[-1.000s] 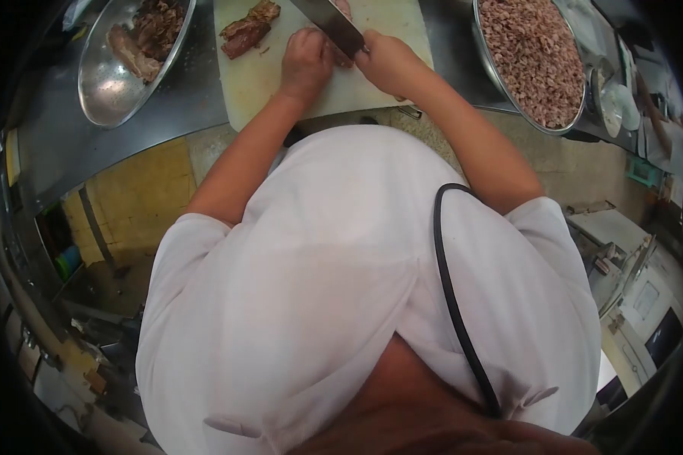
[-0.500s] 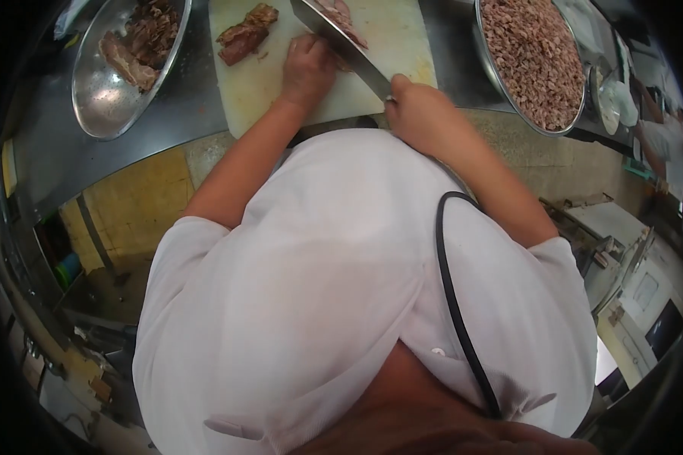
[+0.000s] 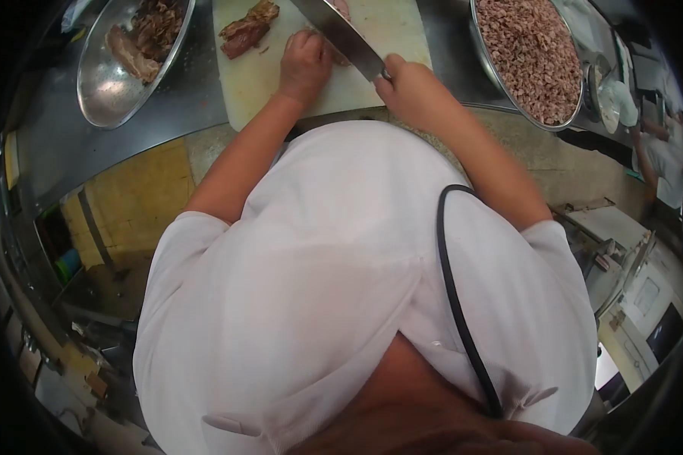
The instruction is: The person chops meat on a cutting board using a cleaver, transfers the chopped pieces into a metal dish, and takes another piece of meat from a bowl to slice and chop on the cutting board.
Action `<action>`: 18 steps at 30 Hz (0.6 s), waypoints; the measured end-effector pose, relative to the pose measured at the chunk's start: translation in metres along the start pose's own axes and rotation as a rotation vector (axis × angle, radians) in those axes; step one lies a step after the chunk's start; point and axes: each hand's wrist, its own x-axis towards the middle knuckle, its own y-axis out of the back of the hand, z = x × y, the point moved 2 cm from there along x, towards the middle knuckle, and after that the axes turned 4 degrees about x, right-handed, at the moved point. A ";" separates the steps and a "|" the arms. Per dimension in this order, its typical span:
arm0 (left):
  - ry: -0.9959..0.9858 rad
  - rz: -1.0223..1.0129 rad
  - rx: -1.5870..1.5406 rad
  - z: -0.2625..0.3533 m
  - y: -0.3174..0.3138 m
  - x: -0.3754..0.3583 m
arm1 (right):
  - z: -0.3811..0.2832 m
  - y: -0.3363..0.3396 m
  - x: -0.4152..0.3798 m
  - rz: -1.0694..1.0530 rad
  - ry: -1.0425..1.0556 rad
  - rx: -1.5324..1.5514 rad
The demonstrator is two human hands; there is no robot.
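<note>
My right hand (image 3: 416,91) is wrapped round the handle of a broad-bladed knife (image 3: 349,39), whose blade slants up and left over a white cutting board (image 3: 391,53). Left of the blade, my left hand (image 3: 305,67) presses down on the board with curled fingers, gripping a piece of meat (image 3: 340,58) that is mostly hidden by the hand and blade. Some pink meat (image 3: 341,7) shows past the blade at the top edge. Another browned chunk of meat (image 3: 248,30) lies on the board's left part, apart from both hands.
On the steel table (image 3: 152,136), a metal bowl (image 3: 106,102) with large meat pieces stands at left. A second metal bowl (image 3: 484,57) at right is full of finely chopped meat (image 3: 530,61). Another person (image 3: 664,155) in white is at the far right.
My right hand and the knife have shifted slightly up and left. My left hand stays beside the blade, a little higher in view. Less pink meat shows past the blade.
</note>
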 end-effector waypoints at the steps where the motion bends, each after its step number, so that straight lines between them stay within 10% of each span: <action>1: 0.000 -0.001 -0.001 0.001 0.001 0.001 | -0.005 0.007 -0.011 -0.034 -0.050 -0.009; 18: 0.010 -0.046 0.001 0.000 -0.001 -0.002 | 0.002 -0.032 0.060 0.001 0.017 0.003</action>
